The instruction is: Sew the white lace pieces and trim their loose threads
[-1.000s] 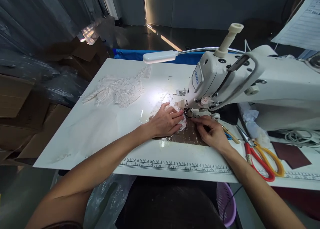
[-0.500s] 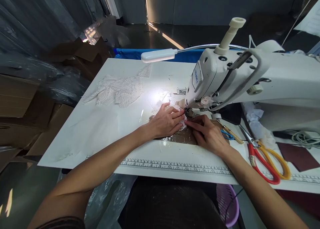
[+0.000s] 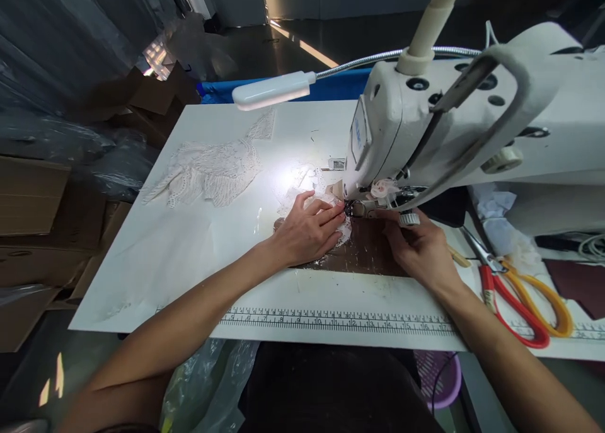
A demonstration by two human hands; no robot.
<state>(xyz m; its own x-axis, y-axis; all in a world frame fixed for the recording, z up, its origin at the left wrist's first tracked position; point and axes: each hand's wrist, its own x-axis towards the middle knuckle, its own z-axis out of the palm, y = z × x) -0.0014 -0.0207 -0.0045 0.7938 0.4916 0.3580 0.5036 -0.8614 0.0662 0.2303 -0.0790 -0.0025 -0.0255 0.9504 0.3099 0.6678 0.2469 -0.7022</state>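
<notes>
White lace fabric lies under the needle end of the white sewing machine. My left hand is spread flat on the lace, its fingertips beside the presser foot. To the right of the foot, my right hand reaches in under the machine head, index finger stretched left and thumb apart below it. No held thing shows in it, and some of its fingers are hidden behind a white ridged knob. Below both hands is a brown plate set in the table.
More white lace lies at the table's left. Scissors with red and orange handles rest at the right, beside white scraps. A lamp hangs overhead. A printed ruler runs along the front edge. Cardboard boxes stand left.
My right hand has left the lace by the needle and moved right, under the machine head. My left hand stays on the lace. The head view has shifted closer to the machine.
</notes>
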